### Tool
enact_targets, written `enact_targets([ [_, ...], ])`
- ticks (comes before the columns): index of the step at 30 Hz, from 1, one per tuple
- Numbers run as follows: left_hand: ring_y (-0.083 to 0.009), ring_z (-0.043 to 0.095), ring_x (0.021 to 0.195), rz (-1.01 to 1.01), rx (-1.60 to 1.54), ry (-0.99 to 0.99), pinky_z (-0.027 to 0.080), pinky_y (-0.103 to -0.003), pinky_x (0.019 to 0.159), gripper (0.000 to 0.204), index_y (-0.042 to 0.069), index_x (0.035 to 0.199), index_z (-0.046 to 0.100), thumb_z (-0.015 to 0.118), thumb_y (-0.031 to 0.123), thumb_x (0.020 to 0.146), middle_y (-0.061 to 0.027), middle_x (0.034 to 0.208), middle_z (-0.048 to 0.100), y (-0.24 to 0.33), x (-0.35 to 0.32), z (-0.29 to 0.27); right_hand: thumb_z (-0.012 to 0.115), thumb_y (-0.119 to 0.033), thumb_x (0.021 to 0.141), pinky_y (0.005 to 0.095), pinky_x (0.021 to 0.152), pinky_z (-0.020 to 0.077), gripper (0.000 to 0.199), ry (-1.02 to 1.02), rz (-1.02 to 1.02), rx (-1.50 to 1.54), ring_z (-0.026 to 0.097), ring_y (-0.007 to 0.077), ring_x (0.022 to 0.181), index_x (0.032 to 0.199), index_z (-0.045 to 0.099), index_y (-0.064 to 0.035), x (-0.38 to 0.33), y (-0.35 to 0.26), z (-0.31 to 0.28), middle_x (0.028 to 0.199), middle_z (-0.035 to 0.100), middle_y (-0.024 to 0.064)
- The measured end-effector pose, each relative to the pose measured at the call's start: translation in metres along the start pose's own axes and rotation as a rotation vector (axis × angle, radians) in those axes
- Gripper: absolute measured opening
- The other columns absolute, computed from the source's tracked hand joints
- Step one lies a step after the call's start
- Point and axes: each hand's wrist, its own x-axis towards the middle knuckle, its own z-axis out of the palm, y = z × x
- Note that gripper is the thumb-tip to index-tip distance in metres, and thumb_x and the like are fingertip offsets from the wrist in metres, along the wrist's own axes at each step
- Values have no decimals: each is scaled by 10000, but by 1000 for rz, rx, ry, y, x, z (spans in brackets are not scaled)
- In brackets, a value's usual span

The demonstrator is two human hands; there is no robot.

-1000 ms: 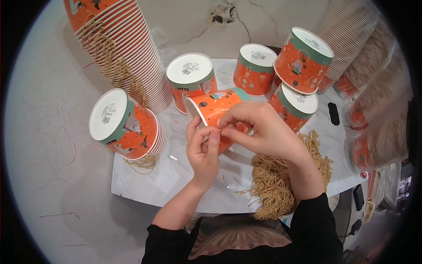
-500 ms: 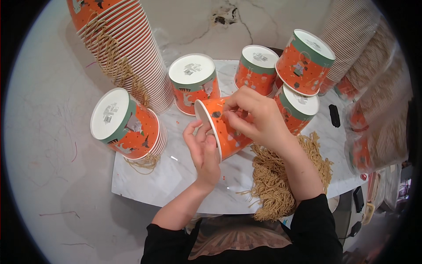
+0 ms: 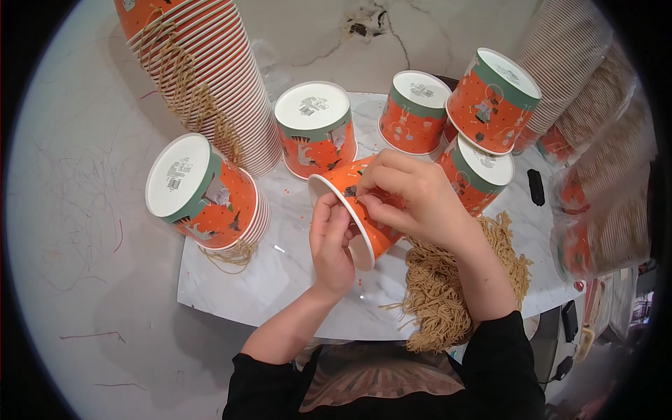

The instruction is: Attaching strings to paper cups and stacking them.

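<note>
Centrally, an orange paper cup with a white rim (image 3: 358, 210) lies on its side above the white marble desk (image 3: 280, 280), held between both hands. The right hand (image 3: 413, 199) wraps over the cup's wall from above, its fingers (image 3: 374, 185) curled and closed against the wall near the rim. The left hand (image 3: 330, 241) sits at the cup's open mouth, its fingers (image 3: 329, 213) pinched narrowly together at the rim; whether they hold anything small cannot be told.

Just right of the cup, a heap of tan string loops (image 3: 448, 294) lies on the desk under the right forearm. Behind the hands, four upturned orange and green paper cups with white bases (image 3: 315, 129) stand on the desk. At the left, a short nested stack of the same cups (image 3: 203, 192) lies tilted, tan string beneath it. A tall stack of orange cups with string handles (image 3: 203, 77) leans at upper left. A small black object (image 3: 536, 187) lies at the desk's right edge
</note>
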Motion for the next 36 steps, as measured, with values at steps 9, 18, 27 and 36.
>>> enact_targets([
  [9,-142,625,1067,16,28,-47,510,-326,923,252,1,1228,494,460,153,1029,-115,1223,630,-6,-1,-11,721,-38,800,323,648,542,114,-52,14,-48,667,232,752,898,666,-18,-1,-5,-4,887,640,73],
  [18,-114,643,991,46,87,-49,517,-268,861,185,-10,1161,554,482,97,1029,-93,1120,666,-10,-1,-16,722,-41,821,329,667,544,104,-91,8,-44,663,239,780,916,684,-19,-1,-6,-3,889,627,79],
  [27,-68,525,837,403,317,105,462,-245,779,168,35,1032,506,395,160,1040,-33,976,571,-16,-3,-18,641,-26,906,307,713,524,199,-207,198,122,652,171,806,1103,614,-23,-1,-10,-28,876,634,70],
  [36,-324,448,1248,1164,952,130,278,-504,1103,152,106,967,531,500,255,976,-183,1379,471,5,2,-23,669,-86,936,215,590,373,117,-150,240,412,506,38,693,1037,662,-27,-2,-22,-29,813,569,-32],
])
